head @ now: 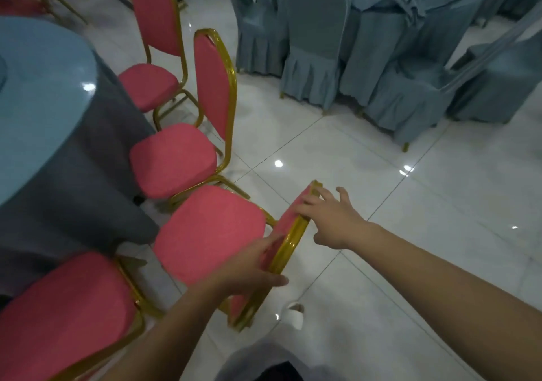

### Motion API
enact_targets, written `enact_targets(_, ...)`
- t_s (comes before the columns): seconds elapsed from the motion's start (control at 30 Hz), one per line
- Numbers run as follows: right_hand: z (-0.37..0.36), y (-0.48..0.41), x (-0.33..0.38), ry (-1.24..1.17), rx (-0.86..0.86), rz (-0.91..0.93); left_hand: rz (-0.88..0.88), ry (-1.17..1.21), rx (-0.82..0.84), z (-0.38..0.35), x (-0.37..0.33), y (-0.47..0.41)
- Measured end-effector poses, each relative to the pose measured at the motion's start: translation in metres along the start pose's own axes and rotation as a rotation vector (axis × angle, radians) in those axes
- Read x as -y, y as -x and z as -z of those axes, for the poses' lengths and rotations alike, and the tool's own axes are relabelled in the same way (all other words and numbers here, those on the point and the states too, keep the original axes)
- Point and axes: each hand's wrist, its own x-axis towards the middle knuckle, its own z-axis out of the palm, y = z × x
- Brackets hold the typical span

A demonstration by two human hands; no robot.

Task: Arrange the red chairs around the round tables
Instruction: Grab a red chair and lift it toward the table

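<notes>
Directly below me stands a red chair (209, 234) with a gold frame, its seat facing the round table (35, 93). My left hand (252, 266) grips the lower side of its backrest, fingers on the red pad and thumb behind the gold rail. My right hand (331, 219) lies over the top of the backrest with straight, spread fingers touching the pad. Two more red chairs, one at the centre (173, 157) and one further back (149, 84), line the table's edge beyond it. Another red seat (64, 316) is at the lower left.
The round table has a light blue top over a dark grey cloth hanging to the floor. Several chairs in blue-grey covers (316, 46) crowd another draped table at the upper right. White glossy tiles (396, 234) stretch to the right. A white shoe (294, 314) shows below.
</notes>
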Motion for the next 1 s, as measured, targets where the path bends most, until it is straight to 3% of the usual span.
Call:
enact_targets(0.17,0.012,-0.043,-0.043,0.007,0.155,0.165,0.100,-0.134,0.179,0.017,-0.015,-0.019)
enact_targets(0.33,0.021,-0.089,-0.046,0.172,0.330,0.414,0.306,-0.045,0.093,0.004,0.008,-0.004)
enact_targets(0.5,0.011,-0.106,-0.059,0.125,0.327,0.691,0.422,0.136,-0.257,-0.046,0.012,0.037)
enact_targets(0.67,0.008,-0.126,-0.069,0.058,0.387,0.837,0.706,0.209,-1.065,-0.114,-0.015,0.019)
enact_targets(0.73,0.002,-0.133,-0.072,0.029,0.391,0.872,0.817,0.193,-1.262,-0.121,-0.024,0.002)
enact_targets(0.83,0.006,-0.149,-0.080,-0.009,0.386,0.910,0.890,0.186,-1.341,-0.118,-0.032,-0.018)
enact_targets(1.0,0.036,-0.190,-0.102,-0.002,0.315,0.834,0.829,0.200,-1.209,-0.087,-0.047,-0.052)
